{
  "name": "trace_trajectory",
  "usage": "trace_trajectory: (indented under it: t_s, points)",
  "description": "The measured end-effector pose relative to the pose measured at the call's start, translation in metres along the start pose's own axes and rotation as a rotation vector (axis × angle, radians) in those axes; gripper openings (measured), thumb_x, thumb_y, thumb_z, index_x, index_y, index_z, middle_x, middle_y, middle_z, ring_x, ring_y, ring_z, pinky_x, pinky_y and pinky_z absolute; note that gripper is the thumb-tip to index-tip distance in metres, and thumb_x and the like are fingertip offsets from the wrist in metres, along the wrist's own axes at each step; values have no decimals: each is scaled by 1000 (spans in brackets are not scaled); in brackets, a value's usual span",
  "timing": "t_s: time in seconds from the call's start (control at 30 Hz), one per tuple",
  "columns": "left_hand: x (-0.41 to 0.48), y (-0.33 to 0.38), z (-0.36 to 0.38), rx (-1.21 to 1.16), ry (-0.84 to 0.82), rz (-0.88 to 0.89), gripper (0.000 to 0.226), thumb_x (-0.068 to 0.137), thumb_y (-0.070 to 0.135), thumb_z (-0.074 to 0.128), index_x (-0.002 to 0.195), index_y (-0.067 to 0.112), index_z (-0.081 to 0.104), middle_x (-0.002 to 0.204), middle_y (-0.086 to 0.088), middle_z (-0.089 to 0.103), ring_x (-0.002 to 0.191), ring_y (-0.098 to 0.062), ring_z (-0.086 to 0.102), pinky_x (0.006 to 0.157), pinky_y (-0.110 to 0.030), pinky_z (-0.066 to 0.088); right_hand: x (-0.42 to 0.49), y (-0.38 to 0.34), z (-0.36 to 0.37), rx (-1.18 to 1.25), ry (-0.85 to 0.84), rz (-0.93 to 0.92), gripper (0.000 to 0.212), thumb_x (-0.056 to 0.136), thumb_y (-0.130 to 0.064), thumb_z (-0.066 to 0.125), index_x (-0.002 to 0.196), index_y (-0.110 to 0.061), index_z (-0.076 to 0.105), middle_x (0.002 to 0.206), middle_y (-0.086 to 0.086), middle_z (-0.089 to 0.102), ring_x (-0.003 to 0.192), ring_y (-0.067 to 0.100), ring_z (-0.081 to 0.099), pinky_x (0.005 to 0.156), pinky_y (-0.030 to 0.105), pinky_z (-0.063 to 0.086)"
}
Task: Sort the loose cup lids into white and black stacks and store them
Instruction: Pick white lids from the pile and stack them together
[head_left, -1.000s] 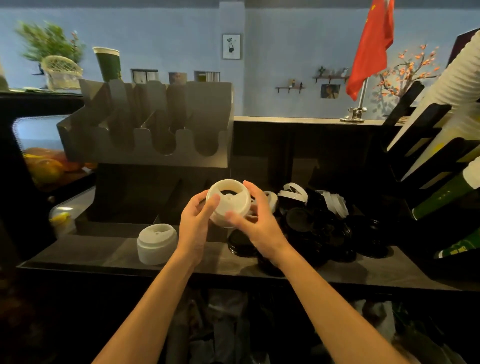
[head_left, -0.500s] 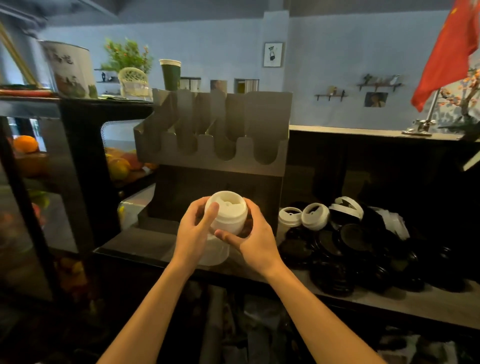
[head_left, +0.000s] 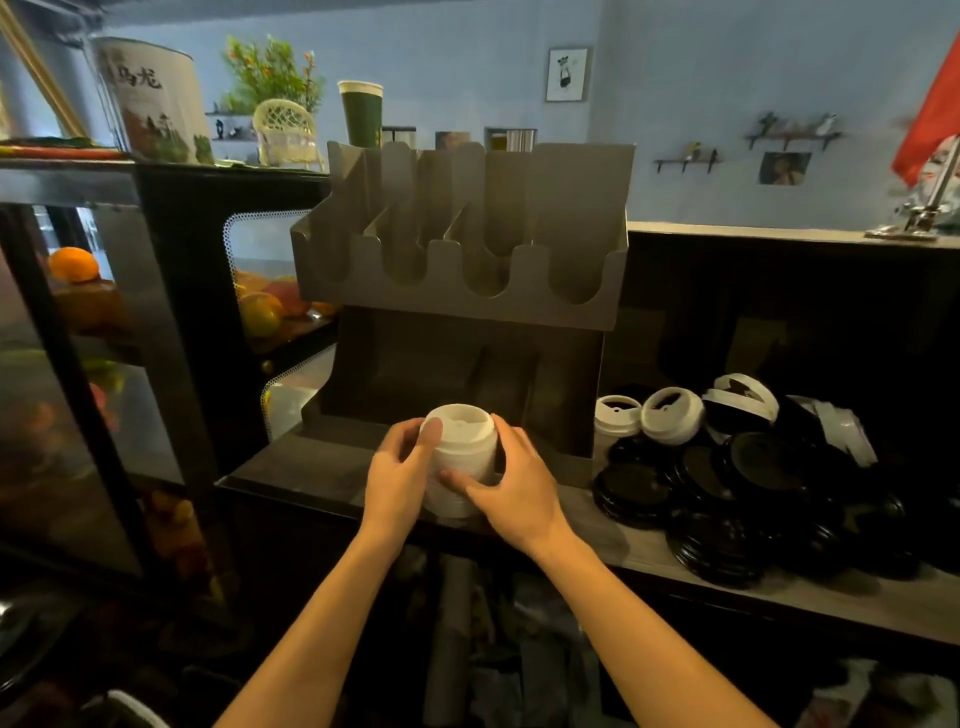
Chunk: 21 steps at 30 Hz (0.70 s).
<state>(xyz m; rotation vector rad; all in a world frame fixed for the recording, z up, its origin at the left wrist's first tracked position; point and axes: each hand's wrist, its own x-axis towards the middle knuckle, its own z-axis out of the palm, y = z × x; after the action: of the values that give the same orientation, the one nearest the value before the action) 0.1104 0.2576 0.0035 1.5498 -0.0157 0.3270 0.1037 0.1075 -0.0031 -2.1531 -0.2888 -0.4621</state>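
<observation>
L hand (head_left: 400, 470) and R hand (head_left: 519, 488) both grip the white lid stack (head_left: 462, 447), L thumb up by the top lid, R thumb across the lower front, fingers wrapped round each side. The stack is upright, its foot on the tabletop (head_left: 311, 467) near the front edge, just in front of the steel lid organizer (head_left: 467, 291). To the right, well apart, is a heap of black lids (head_left: 727, 493) w/ a few loose white lids (head_left: 672, 415) on top at the back. A green paper cup (head_left: 361, 111) stands behind the organizer.

Blue wall (head_left: 727, 78), dark counter (head_left: 857, 608)
</observation>
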Motion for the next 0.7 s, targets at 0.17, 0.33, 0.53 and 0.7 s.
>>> trace_trajectory:
  t_s: [0.17,0.33,0.53,0.7]
  points:
    - [7,-9,4,-56,79,-57,33,96,43,64,120,21,65,112,6,66,104,-10,60,78,-27,47,3,2,1,-38,4,-22,101,71,-78,66,152,-28,32,141,-13,48,128,7,47,105,33,48]
    - [12,-12,5,-67,108,-76,31,98,40,62,122,19,65,112,6,64,101,-9,58,73,-24,44,3,5,4,-36,-13,-31,102,76,-67,72,156,-25,25,145,-10,45,130,7,44,100,20,39]
    - [8,-9,5,-82,128,-79,32,99,42,59,123,20,64,115,3,64,102,-10,58,73,-25,45,3,3,4,7,-62,-36,97,74,-60,79,150,-31,28,144,-12,48,130,9,48,106,34,48]
    - [4,1,1,-50,152,-107,32,100,44,59,125,24,61,118,1,61,102,-12,56,75,-29,46,0,0,1,-7,-126,-31,100,77,-52,81,155,-27,23,153,-7,41,138,14,41,113,38,41]
